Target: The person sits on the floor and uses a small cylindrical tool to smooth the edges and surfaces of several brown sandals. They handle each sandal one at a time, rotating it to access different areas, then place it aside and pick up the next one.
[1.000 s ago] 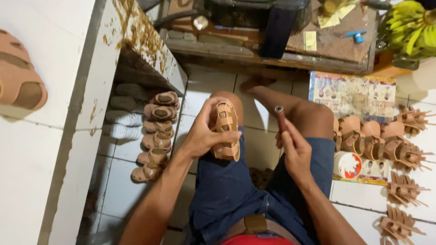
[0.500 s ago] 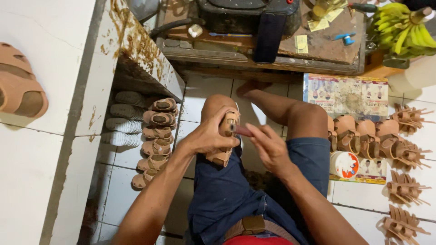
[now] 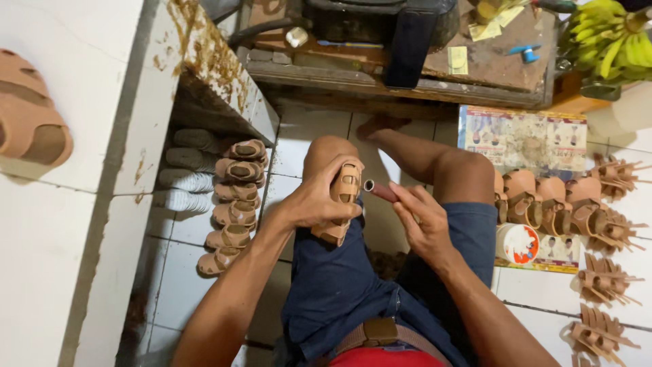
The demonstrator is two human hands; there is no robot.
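Note:
My left hand (image 3: 314, 199) grips a small tan sandal (image 3: 341, 202) and rests it on my left knee. My right hand (image 3: 422, 221) holds a short reddish-brown tube-like tool (image 3: 380, 191), whose metal-rimmed tip sits right beside the sandal's straps. Whether the tip touches the sandal is unclear. I sit on a tiled floor in blue shorts with my legs bent.
A row of finished tan sandals (image 3: 234, 204) lies on the floor at left, under a white ledge (image 3: 224, 75). More sandals (image 3: 557, 207) and strap pieces (image 3: 604, 278) lie at right by a round glue tin (image 3: 517, 243). A cluttered wooden bench (image 3: 407, 61) stands ahead, bananas (image 3: 611, 41) at the far right.
My right hand has come from the right, over my right thigh, across to the sandal, bringing the tool's tip close to it. My left hand has kept the sandal on the knee.

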